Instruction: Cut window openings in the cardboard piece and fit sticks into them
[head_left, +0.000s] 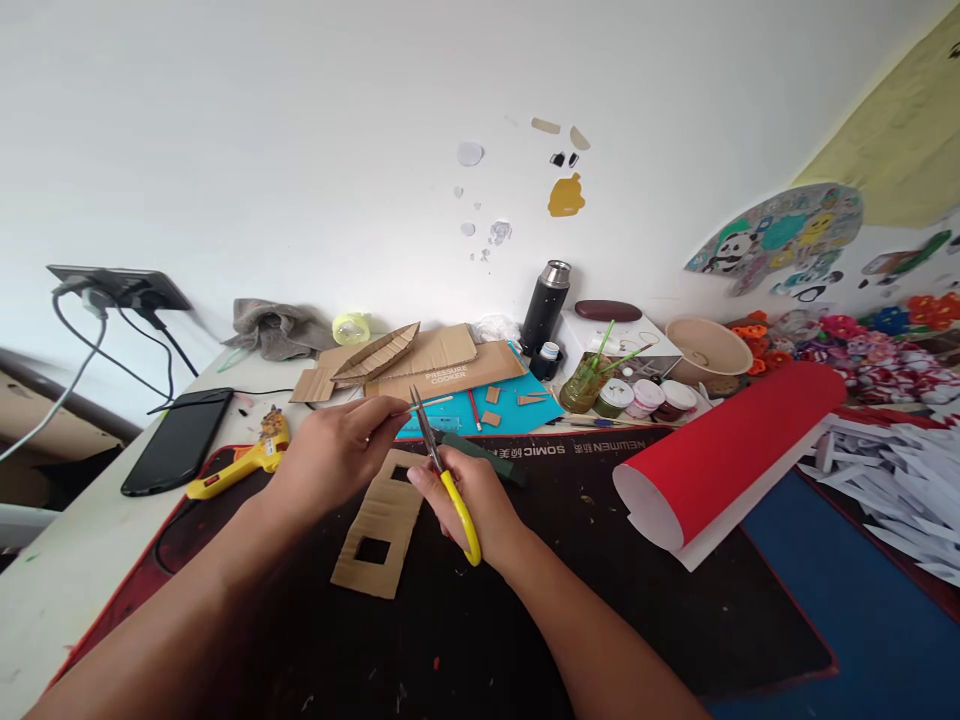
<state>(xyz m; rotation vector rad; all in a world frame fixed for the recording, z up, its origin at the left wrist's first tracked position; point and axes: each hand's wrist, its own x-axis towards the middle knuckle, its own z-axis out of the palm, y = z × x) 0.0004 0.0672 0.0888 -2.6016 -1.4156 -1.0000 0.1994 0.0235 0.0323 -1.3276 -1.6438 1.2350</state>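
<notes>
My left hand (341, 445) pinches a thin pale stick (439, 401), which reaches out to the right past the fingertips. Yellow-handled scissors (459, 512) are gripped in my right hand (480, 500), their narrow blades pointing up and away. The blade tips are at the stick near my left fingers; whether they touch it I cannot tell. Beneath both hands lies a strip of corrugated cardboard (356, 575) with square holes cut in it, partly covered by my right hand. A dark green bar-like piece (487, 460) lies just behind my right hand.
A yellow glue gun (240, 472) and a black phone (178, 440) lie at left. Cardboard pieces with a boat shape (379, 352) are at the back. A black flask (546, 308), paint jars (645, 398) and a red paper roll (731, 455) stand or lie to the right.
</notes>
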